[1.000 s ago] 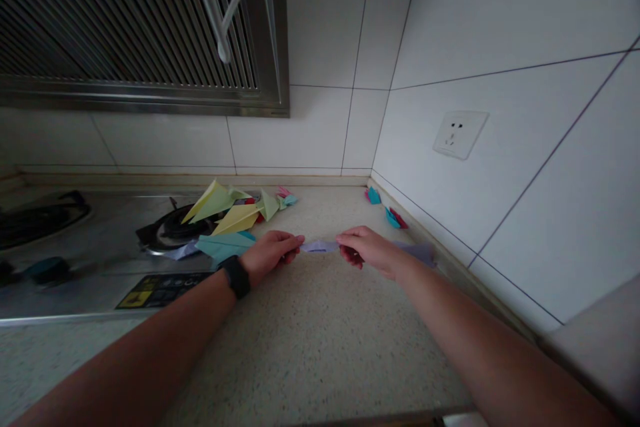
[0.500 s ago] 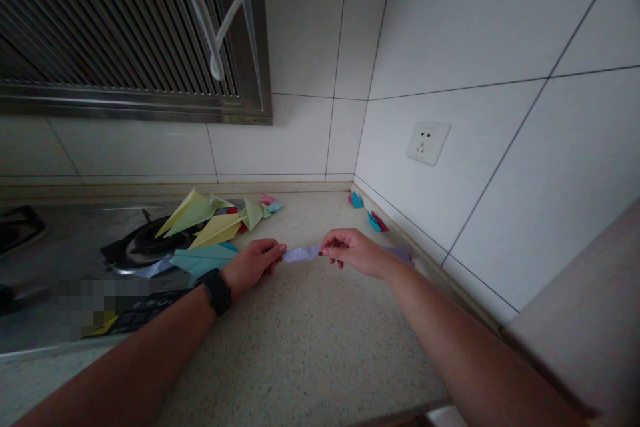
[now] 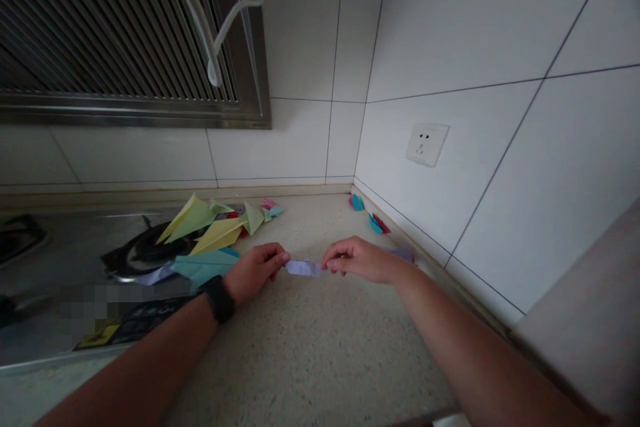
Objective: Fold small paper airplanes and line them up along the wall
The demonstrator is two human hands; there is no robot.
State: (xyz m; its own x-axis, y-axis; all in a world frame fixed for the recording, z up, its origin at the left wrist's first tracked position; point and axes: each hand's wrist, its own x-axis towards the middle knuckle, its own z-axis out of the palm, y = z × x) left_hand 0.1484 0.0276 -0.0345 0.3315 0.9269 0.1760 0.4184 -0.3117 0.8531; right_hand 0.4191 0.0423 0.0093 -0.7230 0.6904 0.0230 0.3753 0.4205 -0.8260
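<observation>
A small folded strip of lilac paper (image 3: 304,268) stretches between my two hands above the speckled counter (image 3: 310,347). My left hand (image 3: 259,268), with a black watch at the wrist, pinches its left end between thumb and fingers. At the opposite end, my right hand (image 3: 356,259) grips the paper with its fingertips. Another lilac paper piece (image 3: 403,253) lies partly hidden behind my right wrist. Left of my left hand rest a light blue folded paper (image 3: 207,265) and yellow paper planes (image 3: 220,233).
A gas stove (image 3: 45,267) with a burner (image 3: 145,253) lies at the left, partly under the folded papers. Small blue and red paper pieces (image 3: 377,223) sit along the right wall. A range hood (image 3: 265,73) with a hanging white cable (image 3: 214,67) is overhead. The wall holds a socket (image 3: 427,145).
Both hands and the lilac paper sit slightly lower in the view, and the strip's face looks flatter. The camera has tilted a little. Both hands keep their hold.
</observation>
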